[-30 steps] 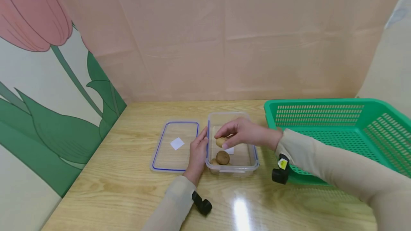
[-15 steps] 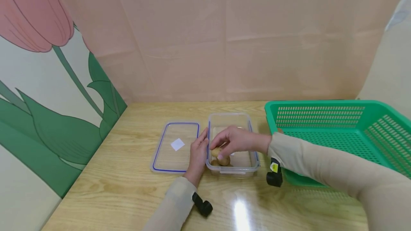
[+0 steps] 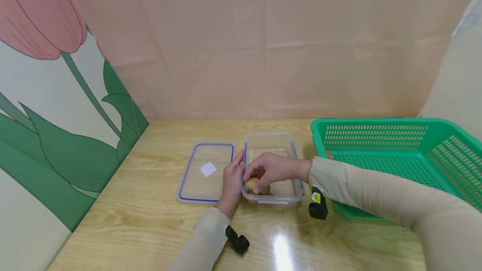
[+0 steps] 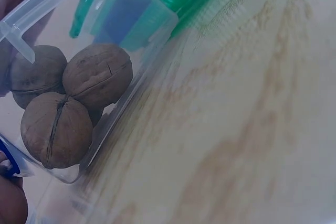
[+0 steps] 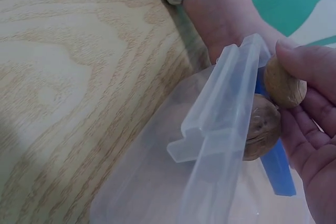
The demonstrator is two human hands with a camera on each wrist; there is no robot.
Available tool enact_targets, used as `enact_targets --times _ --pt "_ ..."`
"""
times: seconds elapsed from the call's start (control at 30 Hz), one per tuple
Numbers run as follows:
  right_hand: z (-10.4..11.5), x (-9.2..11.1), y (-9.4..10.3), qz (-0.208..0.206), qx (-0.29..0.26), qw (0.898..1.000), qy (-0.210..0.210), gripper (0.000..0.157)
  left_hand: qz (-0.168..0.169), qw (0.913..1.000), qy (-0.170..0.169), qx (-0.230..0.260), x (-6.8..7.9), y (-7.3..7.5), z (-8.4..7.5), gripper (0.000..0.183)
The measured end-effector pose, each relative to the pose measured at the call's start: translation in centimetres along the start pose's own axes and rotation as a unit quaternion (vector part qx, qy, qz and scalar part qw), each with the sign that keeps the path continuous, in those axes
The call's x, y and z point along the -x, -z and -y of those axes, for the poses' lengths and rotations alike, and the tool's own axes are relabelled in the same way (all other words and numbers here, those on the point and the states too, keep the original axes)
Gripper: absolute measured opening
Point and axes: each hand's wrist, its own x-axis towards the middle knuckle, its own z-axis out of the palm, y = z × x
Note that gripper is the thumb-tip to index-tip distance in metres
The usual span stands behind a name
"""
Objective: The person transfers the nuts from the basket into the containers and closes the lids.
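Observation:
A clear plastic box [image 3: 288, 187] with blue side seals holds several walnuts in its front left corner. My right hand [image 3: 273, 167] reaches down into that corner. In the right wrist view its thumb and fingers pinch a walnut [image 5: 283, 82] just above another walnut [image 5: 262, 128]. Through the box's wall, the left wrist view shows walnuts [image 4: 56, 129] crowded together. My left hand [image 3: 232, 179] rests along the outside of the box's left wall, its fingers stretched forward.
Left of the box lies its clear lid [image 3: 207, 187] with a blue seal and a white paper square [image 3: 208, 169]. A green plastic basket [image 3: 376, 123] stands at the right, a brown round thing [image 3: 329, 154] inside its left wall. Behind the wooden table hangs a pink backdrop.
My right hand has come down and toward the front left corner of the box, carrying the walnut onto the others. The left hand has stayed at the box's side.

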Motion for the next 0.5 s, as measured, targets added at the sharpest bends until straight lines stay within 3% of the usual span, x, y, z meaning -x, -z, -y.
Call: enact_targets --times 0.5 --pt "0.01 -0.34 -0.2 0.002 -0.021 1.0 -0.017 0.032 0.001 0.9999 -0.003 0.017 -0.15 -0.01 0.05 0.041"
